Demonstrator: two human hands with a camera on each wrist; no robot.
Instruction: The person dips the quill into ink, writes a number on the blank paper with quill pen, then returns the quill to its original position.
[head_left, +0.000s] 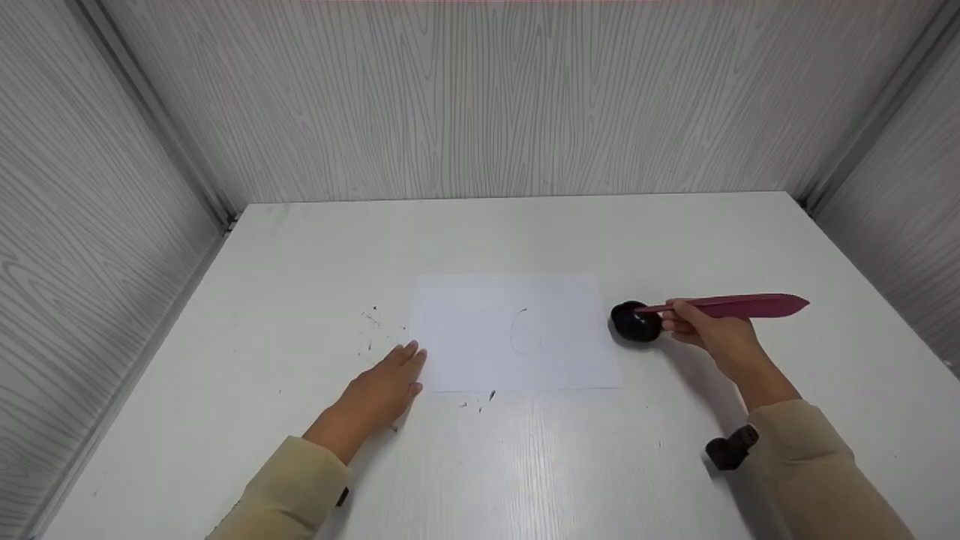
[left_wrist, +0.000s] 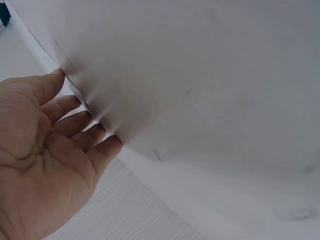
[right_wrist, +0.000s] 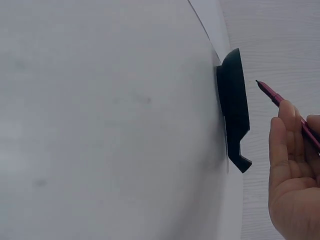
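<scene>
My right hand (head_left: 716, 341) pinches a dark red feather pen (head_left: 757, 305), its feather end pointing right. In the head view the pen's tip overlaps a small black dish (head_left: 636, 324) just right of the paper. From the right wrist, the tip of the pen (right_wrist: 267, 90) shows a little above the dish (right_wrist: 233, 95), apart from it. A white sheet of paper (head_left: 465, 337) bears a thin curved stroke near its middle. My left hand (head_left: 381, 391) lies with fingers extended, fingertips at the paper's left edge; the left wrist view shows the fingers (left_wrist: 102, 152) pressing the surface.
The white table (head_left: 315, 255) has dark specks and ink-like marks left of the paper and below it. Wood-grain panels (head_left: 480, 97) stand behind and at both sides. A small black device (head_left: 731, 448) sits at the right sleeve's cuff.
</scene>
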